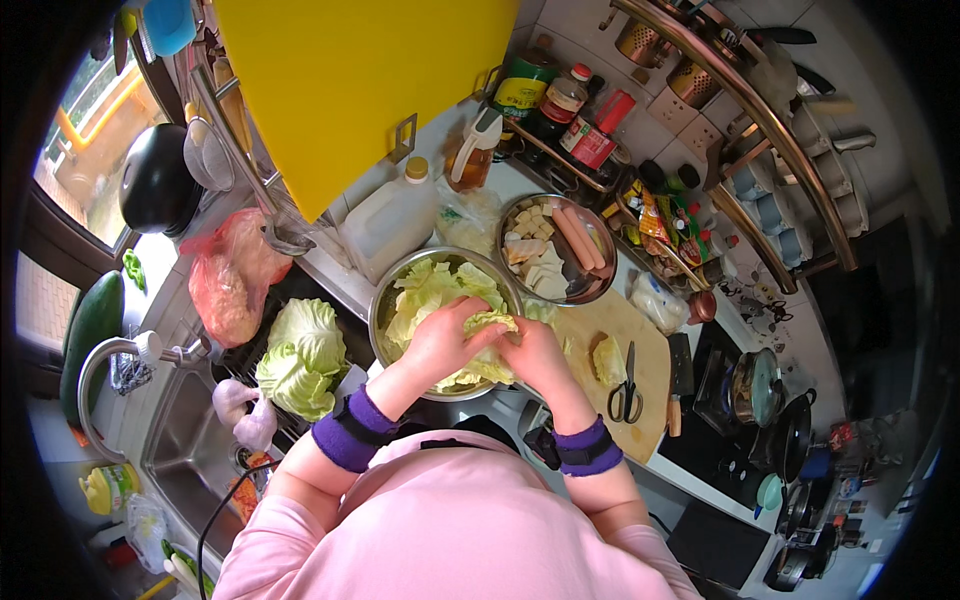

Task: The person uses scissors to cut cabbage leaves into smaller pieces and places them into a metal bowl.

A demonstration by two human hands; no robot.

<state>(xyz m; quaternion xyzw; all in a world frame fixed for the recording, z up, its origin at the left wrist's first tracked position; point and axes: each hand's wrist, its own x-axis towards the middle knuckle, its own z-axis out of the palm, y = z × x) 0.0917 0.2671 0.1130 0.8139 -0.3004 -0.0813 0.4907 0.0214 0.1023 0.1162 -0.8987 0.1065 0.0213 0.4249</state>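
Observation:
Both hands hold a pale green cabbage leaf (pixel 486 322) over a steel bowl (pixel 379 335). My left hand (pixel 448 337) grips the leaf from the left, its thumb stretched toward the other hand. From the right, my right hand (pixel 534 351) pinches the same leaf's edge with its fingers. Torn cabbage leaves (pixel 420 289) fill much of the bowl beneath. On the cutting board (pixel 645 352) to the right lie another piece of cabbage leaf (pixel 608 360) and black-handled scissors (pixel 627 390). A head of cabbage (pixel 304 356) rests left of the bowl, near the sink.
A steel plate (pixel 611 259) behind the board carries sausages (pixel 577 236) and cut pieces. A cleaver (pixel 680 375) lies along the board's right edge, beside the black cooktop (pixel 705 442). A yellow cabinet door (pixel 367 90) hangs overhead. The sink (pixel 180 450) is at left, with a white jug (pixel 390 221) behind the bowl.

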